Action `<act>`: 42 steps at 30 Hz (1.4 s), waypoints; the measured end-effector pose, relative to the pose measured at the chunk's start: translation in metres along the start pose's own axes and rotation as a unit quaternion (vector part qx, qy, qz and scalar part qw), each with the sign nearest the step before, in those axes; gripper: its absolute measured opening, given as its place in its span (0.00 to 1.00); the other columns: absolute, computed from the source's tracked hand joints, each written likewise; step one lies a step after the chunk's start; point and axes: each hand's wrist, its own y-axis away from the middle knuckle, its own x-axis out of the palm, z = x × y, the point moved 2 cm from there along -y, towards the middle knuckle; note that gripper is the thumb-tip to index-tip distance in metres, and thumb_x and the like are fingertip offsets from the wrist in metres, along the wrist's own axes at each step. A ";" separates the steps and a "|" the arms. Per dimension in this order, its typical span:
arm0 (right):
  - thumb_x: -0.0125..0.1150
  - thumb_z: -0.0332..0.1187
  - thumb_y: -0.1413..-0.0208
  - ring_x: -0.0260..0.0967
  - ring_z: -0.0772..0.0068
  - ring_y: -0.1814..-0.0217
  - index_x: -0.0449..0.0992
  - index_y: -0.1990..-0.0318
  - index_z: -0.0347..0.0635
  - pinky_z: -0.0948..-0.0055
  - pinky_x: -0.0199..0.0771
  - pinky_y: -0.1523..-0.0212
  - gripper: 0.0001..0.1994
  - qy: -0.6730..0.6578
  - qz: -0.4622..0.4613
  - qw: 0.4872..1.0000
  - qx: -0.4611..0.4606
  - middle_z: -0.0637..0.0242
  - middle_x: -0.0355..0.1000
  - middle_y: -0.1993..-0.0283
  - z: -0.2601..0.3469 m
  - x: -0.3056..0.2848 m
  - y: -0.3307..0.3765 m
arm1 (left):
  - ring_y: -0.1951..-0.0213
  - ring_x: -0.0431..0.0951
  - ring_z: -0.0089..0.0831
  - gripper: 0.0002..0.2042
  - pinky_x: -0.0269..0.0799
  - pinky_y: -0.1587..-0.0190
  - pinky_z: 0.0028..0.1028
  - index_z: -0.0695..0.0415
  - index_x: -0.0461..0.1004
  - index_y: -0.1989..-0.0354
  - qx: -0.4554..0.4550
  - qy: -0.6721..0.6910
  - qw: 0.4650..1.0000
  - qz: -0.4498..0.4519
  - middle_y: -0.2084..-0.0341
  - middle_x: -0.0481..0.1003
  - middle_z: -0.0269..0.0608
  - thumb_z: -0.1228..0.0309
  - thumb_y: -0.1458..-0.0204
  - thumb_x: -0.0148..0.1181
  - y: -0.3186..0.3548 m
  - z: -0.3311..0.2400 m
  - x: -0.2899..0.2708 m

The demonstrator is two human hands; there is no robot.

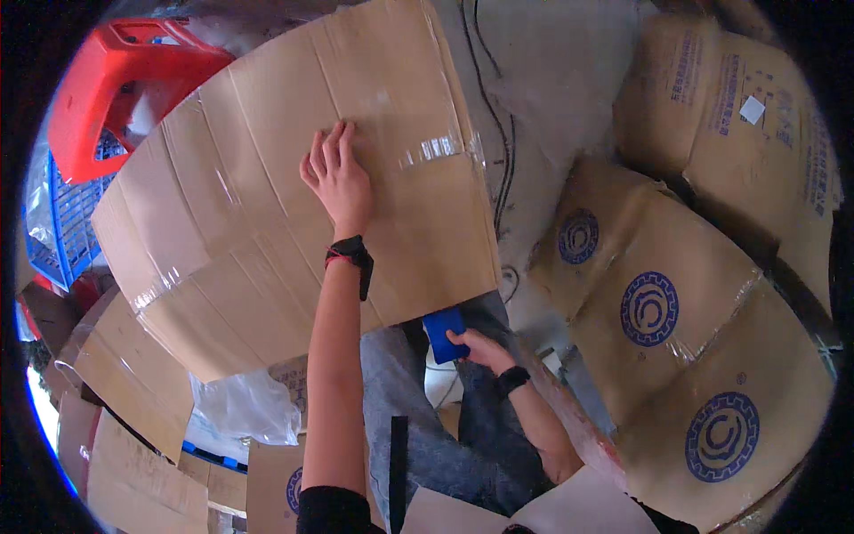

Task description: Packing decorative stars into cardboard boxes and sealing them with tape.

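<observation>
A large brown cardboard sheet (285, 187), creased in parallel folds and with strips of clear tape on it, spreads over the upper middle. My left hand (342, 182) lies on top of it, fingers spread and bent a little, gripping nothing. Under the cardboard's near edge, my right hand (485, 350) is closed on a flat blue plastic object (446, 336). The upper end of that object meets the cardboard edge and is partly hidden, so its exact kind does not show. Each of my wrists wears a dark band.
Brown cardboard cartons (676, 311) with round blue printed emblems stand at the right. A red plastic stool (89, 107) and a blue crate (71, 218) are at the far left. Below them lie more cardboard (133, 369) and a clear plastic bag (249, 409). Black cables (509, 151) run along the floor.
</observation>
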 end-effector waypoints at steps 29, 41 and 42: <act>0.55 0.49 0.54 0.63 0.75 0.61 0.62 0.51 0.48 0.77 0.65 0.73 0.24 0.056 -0.182 0.979 -0.077 0.70 0.65 0.60 0.006 -0.027 -0.020 | 0.47 0.58 0.32 0.22 0.46 0.47 0.37 0.46 0.65 0.54 0.019 -0.031 0.999 -0.029 0.53 0.64 0.24 0.79 0.62 0.47 0.000 0.010 0.006; 0.55 0.48 0.53 0.62 0.74 0.60 0.64 0.56 0.49 0.72 0.63 0.63 0.20 -0.193 -0.191 0.933 -0.236 0.71 0.65 0.60 0.026 -0.116 0.037 | 0.43 0.53 0.34 0.21 0.45 0.43 0.37 0.54 0.58 0.47 0.044 -0.013 0.999 -0.002 0.46 0.57 0.37 0.71 0.52 0.43 -0.042 -0.033 -0.002; 0.54 0.49 0.52 0.62 0.75 0.60 0.64 0.55 0.49 0.71 0.62 0.62 0.20 -0.250 -0.156 0.929 -0.226 0.72 0.65 0.60 0.038 -0.113 0.053 | 0.43 0.53 0.34 0.21 0.45 0.43 0.37 0.54 0.58 0.47 0.046 -0.012 0.999 -0.004 0.46 0.57 0.37 0.71 0.52 0.43 -0.051 -0.041 0.002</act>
